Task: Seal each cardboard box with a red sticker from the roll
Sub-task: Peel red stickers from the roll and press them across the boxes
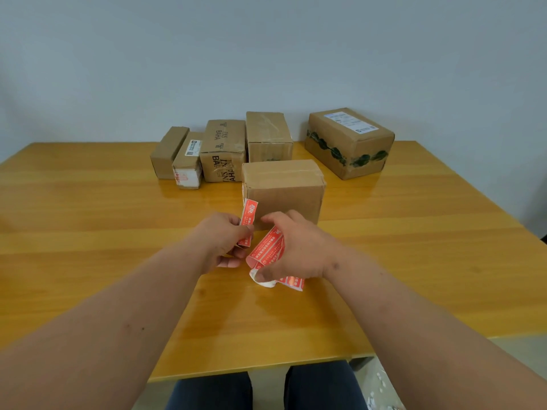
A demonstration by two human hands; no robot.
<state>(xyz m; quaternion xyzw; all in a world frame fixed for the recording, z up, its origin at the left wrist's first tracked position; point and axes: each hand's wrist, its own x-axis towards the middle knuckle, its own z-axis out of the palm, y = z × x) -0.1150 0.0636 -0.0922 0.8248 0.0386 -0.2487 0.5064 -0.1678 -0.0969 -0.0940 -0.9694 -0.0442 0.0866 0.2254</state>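
**A:** How far along are you?

**B:** Not far, I think. You sit at the big yellow table (414, 261). Five boxes stand in a row behind the near box (282, 192). The biggest box (349, 142), with green tape on it, is behind it and to the right. I see no red sticker on top of any of them. The small box (188, 165) behind it to the left has a red mark on its front, but I can't tell what it is. So most boxes look left to do.

**A:** And the near box?

**B:** It is brown and shut, with clear tape along the top. It has no red seal yet.

**A:** Where are the stickers?

**B:** Just in front of the near box. Your right hand (299, 250) holds the sticker roll (268, 255), red with white print, fingers curled round it. Your left hand (222, 238) pinches one red sticker (248, 218). It stands up, touching the near box's front corner.
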